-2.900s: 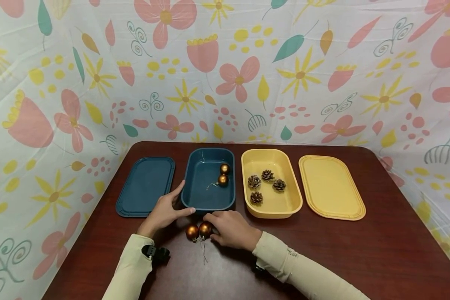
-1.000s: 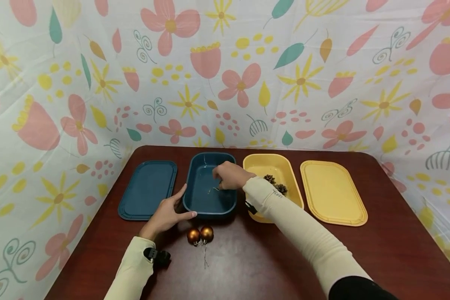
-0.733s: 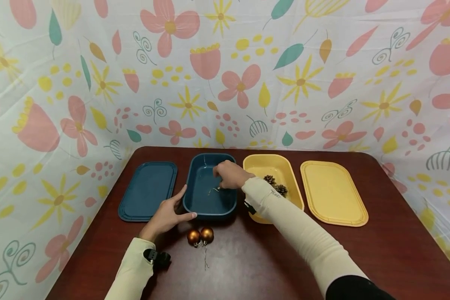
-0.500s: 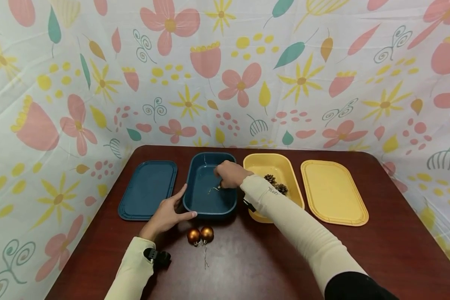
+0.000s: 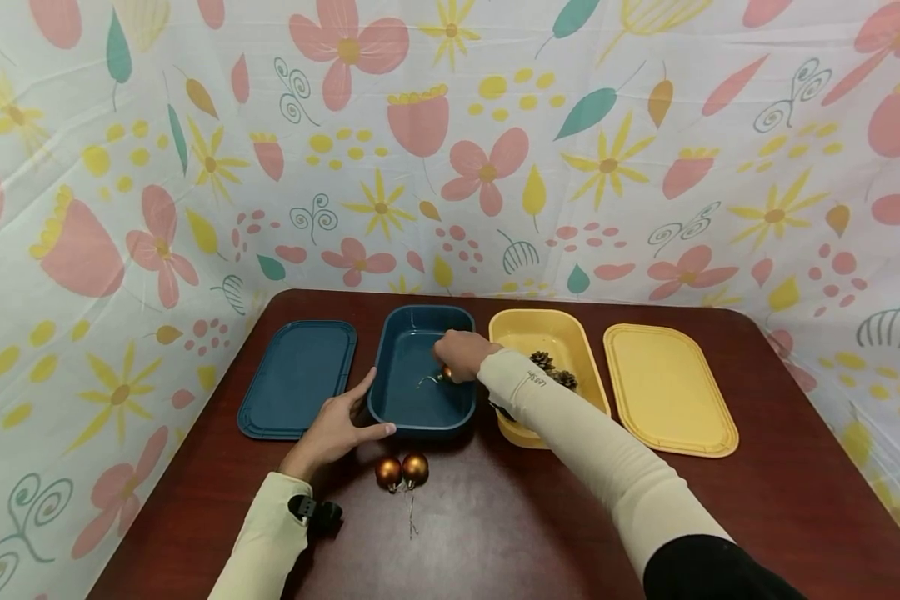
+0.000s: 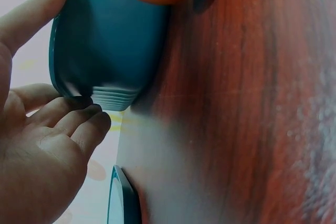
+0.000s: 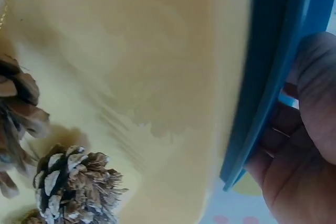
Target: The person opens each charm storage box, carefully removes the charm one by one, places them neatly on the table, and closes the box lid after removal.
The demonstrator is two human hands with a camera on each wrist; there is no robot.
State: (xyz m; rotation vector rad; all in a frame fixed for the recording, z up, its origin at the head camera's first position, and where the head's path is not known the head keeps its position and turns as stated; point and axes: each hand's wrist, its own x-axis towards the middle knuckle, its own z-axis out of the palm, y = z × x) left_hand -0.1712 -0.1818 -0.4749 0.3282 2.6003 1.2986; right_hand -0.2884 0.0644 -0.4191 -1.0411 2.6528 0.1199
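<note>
My left hand (image 5: 335, 429) lies at the near left corner of the blue container (image 5: 408, 419), index finger along its side and thumb at its front. In the left wrist view, the thumb meets the rim and the other fingers rest near the corner. My right hand (image 5: 465, 354) reaches inside the same container, fingers bent, partly covering a copper Christmas ornament (image 5: 447, 374) with a gold string. In the right wrist view the container's wall hides the fingertips, so I cannot tell what they hold. Two more ornaments (image 5: 388, 472) lie on the table before the container.
A yellow container (image 5: 592, 383) with pine cones (image 5: 566, 380) stands to the right, partly under the right forearm. Beyond it lies a yellow lid (image 5: 671, 387). A blue lid (image 5: 297, 379) lies at the left. The brown table (image 5: 487, 517) ends at a floral cloth (image 5: 450, 183).
My right hand has gone from beside the ornaments on the table into the blue container. Lately it has shifted slightly, uncovering part of an ornament. My left hand stays at the corner.
</note>
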